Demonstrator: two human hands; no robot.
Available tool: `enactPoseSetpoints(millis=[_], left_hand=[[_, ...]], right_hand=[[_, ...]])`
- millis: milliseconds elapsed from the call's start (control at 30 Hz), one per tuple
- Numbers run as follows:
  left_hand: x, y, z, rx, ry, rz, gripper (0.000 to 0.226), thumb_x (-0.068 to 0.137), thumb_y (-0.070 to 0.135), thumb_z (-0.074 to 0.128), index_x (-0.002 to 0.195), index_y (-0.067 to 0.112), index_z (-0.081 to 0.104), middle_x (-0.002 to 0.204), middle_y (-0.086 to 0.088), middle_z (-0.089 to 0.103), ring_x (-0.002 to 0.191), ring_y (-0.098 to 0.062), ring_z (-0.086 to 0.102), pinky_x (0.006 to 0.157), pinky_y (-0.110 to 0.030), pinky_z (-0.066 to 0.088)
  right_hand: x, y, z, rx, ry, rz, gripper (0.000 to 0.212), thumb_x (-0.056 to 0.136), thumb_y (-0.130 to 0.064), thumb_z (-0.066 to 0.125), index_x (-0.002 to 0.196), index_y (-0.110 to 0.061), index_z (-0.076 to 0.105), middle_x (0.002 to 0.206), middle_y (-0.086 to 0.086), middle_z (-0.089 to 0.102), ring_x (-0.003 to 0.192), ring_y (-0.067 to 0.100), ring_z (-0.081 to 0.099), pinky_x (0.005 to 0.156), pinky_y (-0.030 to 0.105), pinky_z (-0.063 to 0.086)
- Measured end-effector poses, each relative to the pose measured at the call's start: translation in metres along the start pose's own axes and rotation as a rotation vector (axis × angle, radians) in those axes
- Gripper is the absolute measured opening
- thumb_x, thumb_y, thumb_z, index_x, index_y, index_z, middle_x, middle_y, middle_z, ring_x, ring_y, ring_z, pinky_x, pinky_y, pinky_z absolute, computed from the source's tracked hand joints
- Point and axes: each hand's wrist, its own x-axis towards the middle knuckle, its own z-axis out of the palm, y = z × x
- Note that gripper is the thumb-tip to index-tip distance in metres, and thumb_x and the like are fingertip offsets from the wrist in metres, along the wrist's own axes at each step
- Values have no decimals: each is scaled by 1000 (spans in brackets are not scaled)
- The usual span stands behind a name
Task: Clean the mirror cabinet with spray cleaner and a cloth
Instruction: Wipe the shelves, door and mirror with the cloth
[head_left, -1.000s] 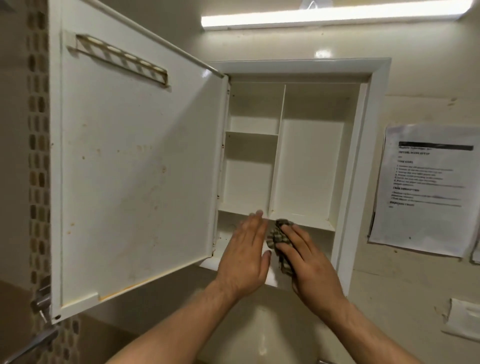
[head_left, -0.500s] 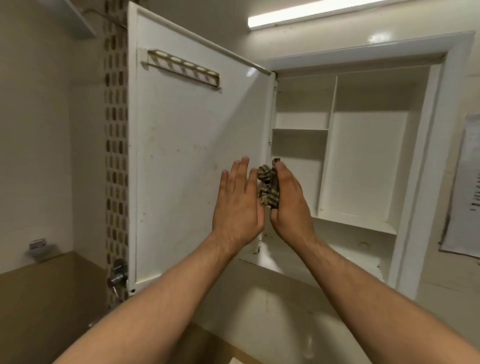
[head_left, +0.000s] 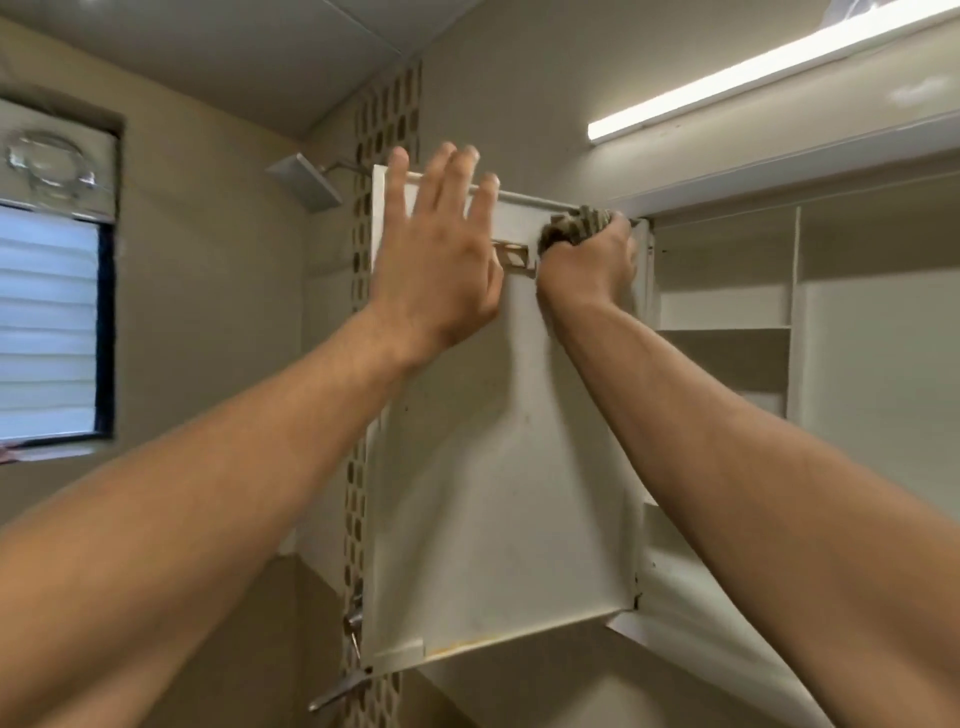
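**One head view, tilted upward**

The worn wide-angle camera faces forward and up, close to the open cabinet door (head_left: 498, 467) at centre; window (head_left: 47, 322) at 9 o'clock, light strip (head_left: 753, 80) at 1 o'clock, shelves (head_left: 724, 328) at 3 o'clock.

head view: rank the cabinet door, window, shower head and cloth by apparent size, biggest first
1. cabinet door
2. window, cut off at the frame edge
3. shower head and cloth: about alike; cloth is partly hidden in the right hand
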Motion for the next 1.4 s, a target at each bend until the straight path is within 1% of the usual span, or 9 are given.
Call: enactPoseSetpoints(millis=[133,267,367,500,733,967,1100,1233,1400], left_hand=[[30,-41,-2,-133,151,-278,53,99,33,39,145,7,50,154,-14,46,146,-31,38,124,-51,19],[28,-60,14,-708,130,-649,44,102,26,35,125,1,64,125,-15,66,118,-30,61,95,-29,44],[6,-55,30,-1000,158,-655,44,106,20,36,139,0,57,134,-14,65,126,-25,61,110,-38,46],[-12,-49,44,-924,165,-527,63,104,34,35,160,4,30,164,-12,36,152,-19,33,121,-17,24],[-42,-35,51,-200,35,-113,76,107,49,30,163,2,12,173,-15,5,161,-28,2,130,-49,8],[-48,-33,51,-216,41,-146,82,104,48,35,163,-1,5,172,-20,0,160,-30,-3,130,-49,7],[-50,-35,48,-81,-31,-108,87,104,59,26,163,-1,5,171,-23,-1,160,-35,-3,129,-51,2],[-48,-33,44,5,-16,-61,85,105,59,21,162,-2,7,170,-26,-1,159,-38,-2,129,-54,2],[-24,-14,51,27,14,4,84,105,58,26,159,-5,19,171,-22,3,160,-34,0,130,-49,4]], right_hand=[[-17,-29,17,-56,-106,-254,55,89,-14,63,142,-14,50,142,6,52,129,26,50,113,40,42],[-48,-37,31,-175,-474,-832,73,81,4,59,152,-8,46,150,10,50,138,26,46,117,38,39],[-41,-40,31,-295,-572,-977,72,83,2,59,152,-16,49,150,2,53,138,22,47,115,40,40],[-30,-35,25,-525,-398,-1097,61,85,-16,64,145,-24,53,140,-3,58,129,24,52,106,40,45],[-11,-22,10,-641,-153,-840,31,87,-19,61,118,-19,67,119,2,63,108,25,59,82,38,49],[-17,-28,13,-336,-637,-1005,67,83,-12,61,149,-23,50,147,-4,57,136,17,50,111,29,39],[9,-2,-6,-450,-355,-995,54,83,-29,57,137,-25,59,130,-3,67,121,24,60,103,45,49],[8,65,-32,-554,15,-640,55,84,-24,76,133,-6,58,136,12,61,126,33,55,115,47,39],[8,55,-16,-459,-16,-502,70,77,-18,71,144,-9,50,146,12,53,136,32,47,121,43,33]])
